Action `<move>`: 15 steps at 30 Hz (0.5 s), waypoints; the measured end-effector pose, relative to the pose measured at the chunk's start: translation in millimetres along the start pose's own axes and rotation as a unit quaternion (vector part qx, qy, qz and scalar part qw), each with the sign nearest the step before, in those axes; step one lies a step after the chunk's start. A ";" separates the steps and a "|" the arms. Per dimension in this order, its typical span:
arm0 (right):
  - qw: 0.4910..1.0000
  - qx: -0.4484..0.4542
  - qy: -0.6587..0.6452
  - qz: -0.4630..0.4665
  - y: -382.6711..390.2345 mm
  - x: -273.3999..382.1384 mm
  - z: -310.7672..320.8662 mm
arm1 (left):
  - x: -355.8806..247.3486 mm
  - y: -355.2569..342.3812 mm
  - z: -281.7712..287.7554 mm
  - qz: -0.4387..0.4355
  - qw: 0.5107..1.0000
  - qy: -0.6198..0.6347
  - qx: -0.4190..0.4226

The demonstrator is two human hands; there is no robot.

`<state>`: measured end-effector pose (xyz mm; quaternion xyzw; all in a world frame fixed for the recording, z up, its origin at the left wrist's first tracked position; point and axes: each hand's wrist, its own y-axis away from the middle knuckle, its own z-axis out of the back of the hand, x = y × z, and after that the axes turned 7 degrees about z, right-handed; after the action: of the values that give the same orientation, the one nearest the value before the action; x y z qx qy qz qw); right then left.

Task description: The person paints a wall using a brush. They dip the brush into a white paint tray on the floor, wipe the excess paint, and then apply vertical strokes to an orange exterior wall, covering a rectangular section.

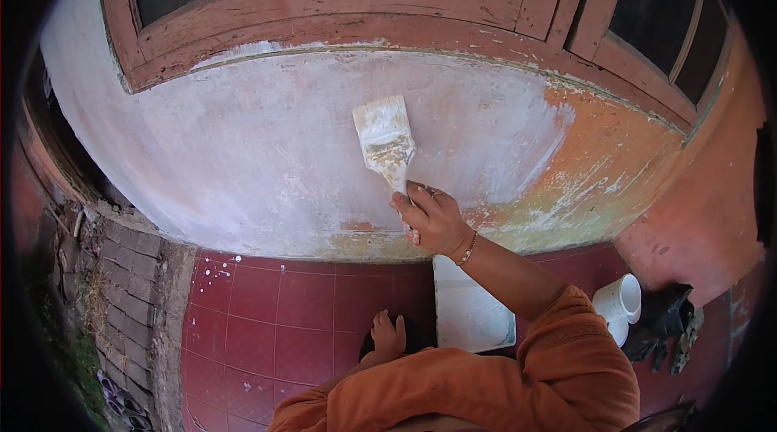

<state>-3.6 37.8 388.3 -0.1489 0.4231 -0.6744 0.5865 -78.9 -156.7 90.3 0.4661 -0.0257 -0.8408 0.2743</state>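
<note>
My right hand [429,218] grips the handle of a wide, paint-covered brush [384,129], its bristles raised in front of the wall [243,141]. That wall is coated in uneven white, with orange and greenish patches showing at the right and bottom. My left hand [388,335] is low by my body, fingers apart and holding nothing. Below the wall, a white tray or container [469,311] is on the red tiles, partly hidden by my right arm.
Red-brown window frames [324,7] top the wall. A white bucket [615,307] and dark bundled material [668,327] sit at the right on the tiled floor [267,302]. A brick path [129,286] with footwear [121,400] runs along the left edge.
</note>
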 end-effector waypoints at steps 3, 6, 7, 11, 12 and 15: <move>0.999 -0.012 -0.048 -0.021 4.6 24.8 12.5 | 3.2 0.4 1.0 0.001 1.000 -0.002 0.002; 0.993 -0.108 -0.050 0.007 -21.9 25.8 19.3 | 3.0 -1.1 -1.2 -0.003 1.000 -0.005 0.008; 0.993 -0.107 -0.048 0.004 -29.3 19.5 16.4 | 3.1 -1.4 -2.2 -0.006 1.000 -0.002 0.010; 0.991 -0.131 0.003 0.042 -57.4 -12.7 6.3 | -0.4 1.7 -0.2 0.003 1.000 -0.020 0.011; 0.992 -0.123 0.011 0.039 -56.6 -15.8 3.9 | -3.4 1.9 0.8 -0.001 1.000 -0.025 0.014; 0.997 -0.070 -0.006 0.027 -25.6 -9.0 -3.9 | 0.7 2.4 1.3 0.000 0.999 -0.031 0.011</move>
<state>-20.9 46.4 407.7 -0.1816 0.4697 -0.6261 0.5953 -79.2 -159.4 91.2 0.4429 -0.0428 -0.8545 0.2681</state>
